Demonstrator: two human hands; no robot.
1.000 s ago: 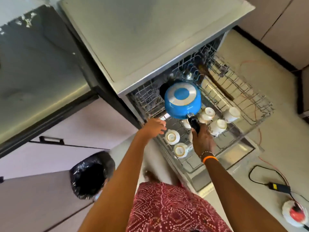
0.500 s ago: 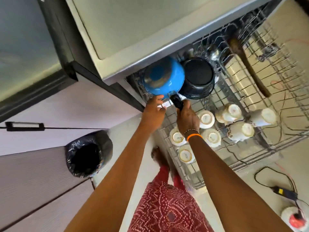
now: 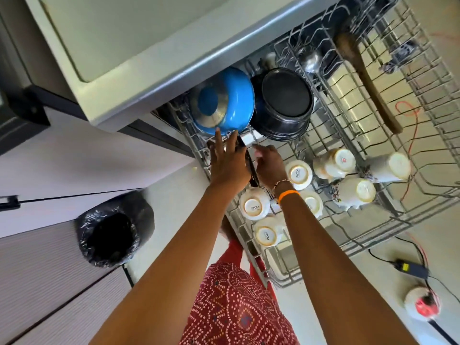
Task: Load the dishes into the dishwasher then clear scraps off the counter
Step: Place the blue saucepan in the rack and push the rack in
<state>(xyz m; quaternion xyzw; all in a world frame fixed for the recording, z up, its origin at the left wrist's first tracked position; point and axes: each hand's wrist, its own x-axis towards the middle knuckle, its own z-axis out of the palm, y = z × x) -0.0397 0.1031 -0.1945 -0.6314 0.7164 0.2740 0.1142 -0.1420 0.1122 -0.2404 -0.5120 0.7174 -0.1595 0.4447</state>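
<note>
The blue saucepan (image 3: 224, 102) is seen tilted in the dishwasher rack (image 3: 373, 135), touching the black pot (image 3: 283, 103). It is touched by straight left hand (image 3: 227, 163) fingers. Its black handle (image 3: 250, 165) lies beside the right hand (image 3: 270, 165); that grip cannot be told.

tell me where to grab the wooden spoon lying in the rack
Grip the wooden spoon by its long handle near the flared end, coming from above. It lies flat across the rack wires, handle end toward the open front with nothing resting on it.

Pale tiled floor (image 3: 410, 247), sunlit. Pale cabinets (image 3: 49, 257) left of the hands, black-lined bin (image 3: 113, 236) beside them. Right, well apart: black adapter (image 3: 410, 267), orange cable (image 3: 410, 135).
</note>
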